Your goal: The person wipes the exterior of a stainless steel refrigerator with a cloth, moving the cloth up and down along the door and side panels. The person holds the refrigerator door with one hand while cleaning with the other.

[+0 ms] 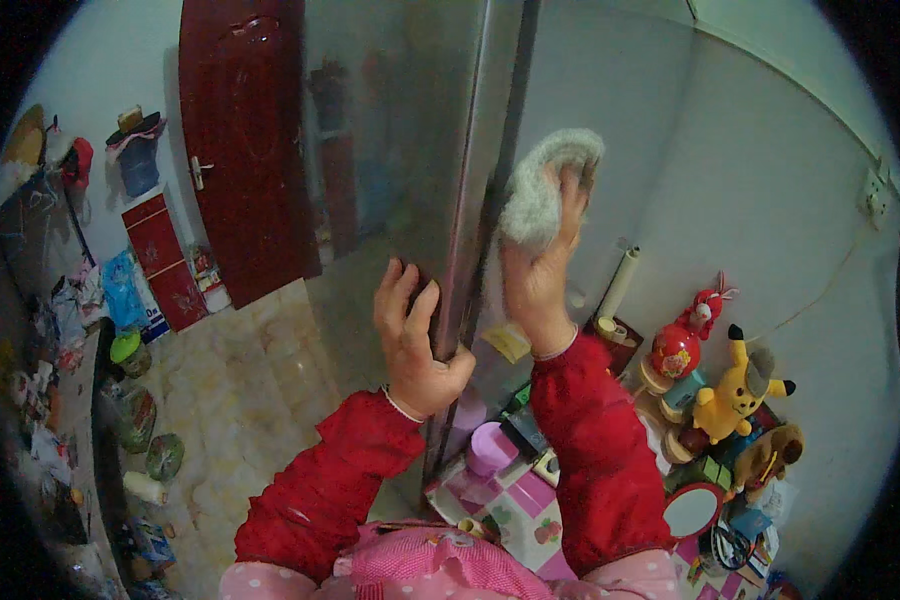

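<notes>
My left hand (420, 341) rests at the upright metal edge (466, 187) of a tall glossy panel (397, 135). Its fingers lie on the panel's side and the thumb on the other side of the edge, so it grips that edge. In my right hand (544, 277) is a white fluffy cloth (536, 191), held flat against the pale upright surface just right of the edge. The fingers are partly tucked into the cloth, and the hand looks slightly blurred. Red sleeve covers (600, 465) reach both wrists.
Below my right arm, a table with a pink-and-white checked cover (514, 517) bears a pink tub (493, 448), a round mirror (691, 511) and a yellow plush toy (727, 397). A dark red door (244, 150) stands at left, above a tiled floor (247, 390). Cluttered shelving (82, 420) lines the far left.
</notes>
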Demonstrator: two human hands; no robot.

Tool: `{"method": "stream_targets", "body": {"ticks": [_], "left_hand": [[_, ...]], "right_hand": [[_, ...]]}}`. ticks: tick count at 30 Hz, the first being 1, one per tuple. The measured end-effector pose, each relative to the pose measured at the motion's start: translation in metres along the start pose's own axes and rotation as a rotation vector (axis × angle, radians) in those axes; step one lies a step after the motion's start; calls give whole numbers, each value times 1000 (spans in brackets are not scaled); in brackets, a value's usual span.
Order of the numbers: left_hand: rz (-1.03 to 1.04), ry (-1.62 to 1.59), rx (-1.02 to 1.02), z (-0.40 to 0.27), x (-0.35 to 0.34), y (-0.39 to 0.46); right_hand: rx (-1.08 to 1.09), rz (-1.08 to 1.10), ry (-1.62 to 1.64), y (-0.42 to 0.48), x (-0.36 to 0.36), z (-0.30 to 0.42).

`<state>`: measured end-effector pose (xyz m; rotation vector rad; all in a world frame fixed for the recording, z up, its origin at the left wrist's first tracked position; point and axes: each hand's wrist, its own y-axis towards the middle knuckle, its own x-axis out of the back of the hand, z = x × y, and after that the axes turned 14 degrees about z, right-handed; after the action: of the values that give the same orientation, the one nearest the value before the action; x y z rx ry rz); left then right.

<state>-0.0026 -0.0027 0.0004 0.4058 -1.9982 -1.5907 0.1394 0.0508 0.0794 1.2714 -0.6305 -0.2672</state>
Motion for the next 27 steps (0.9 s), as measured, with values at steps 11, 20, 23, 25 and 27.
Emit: {"method": "stream_targets", "body": {"ticks": [11, 20, 23, 25, 27], "left_hand": [[18, 27, 11, -1, -2, 3], [93, -12, -4, 0, 2, 0], [74, 2, -13, 2, 2, -1], [70, -21, -25, 2, 1, -1], [60, 0, -30, 6, 3, -2]], "right_hand": [[132, -49, 24, 96, 32, -37], [254, 133, -205, 18, 18, -11], [300, 46, -114, 81, 26, 0], [287, -30, 101, 129, 33, 2], [302, -41, 122, 172, 39, 6]]}}
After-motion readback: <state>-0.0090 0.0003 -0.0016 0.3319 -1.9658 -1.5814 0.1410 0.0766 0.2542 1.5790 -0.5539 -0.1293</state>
